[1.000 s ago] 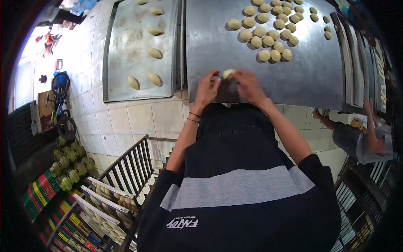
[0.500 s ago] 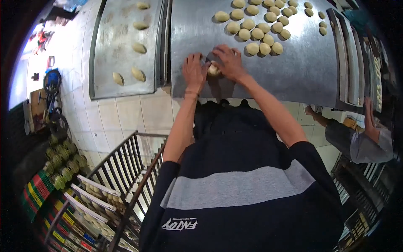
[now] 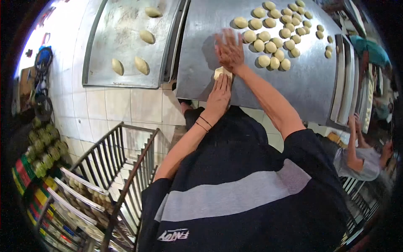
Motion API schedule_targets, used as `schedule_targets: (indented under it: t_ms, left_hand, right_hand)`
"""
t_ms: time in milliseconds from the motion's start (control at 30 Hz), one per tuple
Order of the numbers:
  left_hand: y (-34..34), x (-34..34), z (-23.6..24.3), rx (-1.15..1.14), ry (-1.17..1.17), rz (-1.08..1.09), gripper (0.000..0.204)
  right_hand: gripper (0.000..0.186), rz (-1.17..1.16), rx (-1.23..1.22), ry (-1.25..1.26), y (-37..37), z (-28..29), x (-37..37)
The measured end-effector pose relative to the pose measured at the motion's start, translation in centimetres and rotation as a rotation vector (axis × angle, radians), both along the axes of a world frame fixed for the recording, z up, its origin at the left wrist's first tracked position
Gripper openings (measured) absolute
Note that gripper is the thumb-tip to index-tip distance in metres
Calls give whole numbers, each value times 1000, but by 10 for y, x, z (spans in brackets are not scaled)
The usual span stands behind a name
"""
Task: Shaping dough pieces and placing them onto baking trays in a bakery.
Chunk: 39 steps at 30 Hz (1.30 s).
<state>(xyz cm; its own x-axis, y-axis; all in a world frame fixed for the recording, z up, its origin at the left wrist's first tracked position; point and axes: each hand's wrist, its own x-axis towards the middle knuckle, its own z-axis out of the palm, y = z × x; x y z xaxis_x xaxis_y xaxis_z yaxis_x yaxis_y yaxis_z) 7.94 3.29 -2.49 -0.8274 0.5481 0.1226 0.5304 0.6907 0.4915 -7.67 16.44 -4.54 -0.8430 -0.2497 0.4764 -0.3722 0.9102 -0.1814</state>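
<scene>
On the near part of the metal table (image 3: 294, 89), a dough piece (image 3: 222, 72) under the left hand (image 3: 219, 98).
Its fingers lie straight, seemingly steadying the dough; the right hand (image 3: 230, 52), spread wide, grips nothing, heel beside the dough's far end, touch unclear. Dough balls (image 3: 264, 61) sit farther right, probably kept within reach; the dark shirt (image 3: 247, 231) bears pale lettering.

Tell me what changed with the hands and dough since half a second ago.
Right hand moved forward and slightly left, fingers now extended beyond the dough. Left hand moved right and nearer the body, fingers now on the dough. Balls and visible tray pieces stayed put.
</scene>
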Motion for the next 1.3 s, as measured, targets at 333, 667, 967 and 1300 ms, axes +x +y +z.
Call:
schedule_targets:
  t_ms: [333, 667, 967, 1300]
  left_hand:
    - [-18, -24, -14, 232, -56, -84, 57]
    - [-47, -47, 1, 254, -18, 164, 35]
    - [-16, -105, -2, 59, -90, 663, 75]
    - [12, -54, 7, 581, -281, 255, 86]
  right_hand:
    - [54, 366, 457, -284, -67, -6, -14]
    - [31, 181, -190, -16, 38, 8, 102]
    - [26, -247, -58, -161, 50, -3, 38]
    - [43, 79, -830, -500, 1, 30, 95]
